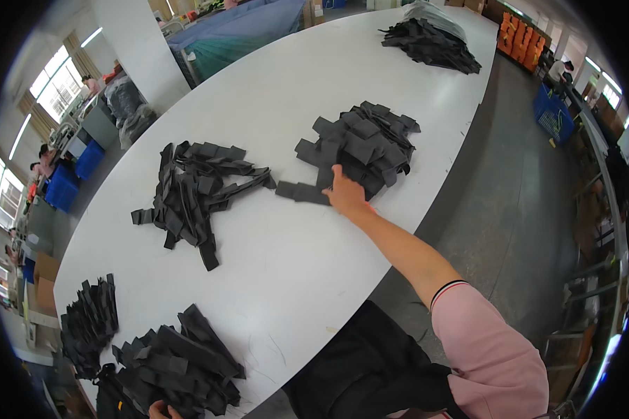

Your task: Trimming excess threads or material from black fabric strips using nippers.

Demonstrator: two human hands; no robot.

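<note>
"What is the white table carrying?"
"Dark strips: one heap is lying at the right hand, a looser heap is sprawling left of it, a far heap is sitting well beyond."
"By the left hand?"
"A near heap is resting there, a smaller heap is lying farther left."

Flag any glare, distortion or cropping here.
Head view: black fisheye vignette at the corners; white table's edge bows; left windows blown out; dark strips lose some detail; right hand readable; left hand cut off at lower edge.
</note>
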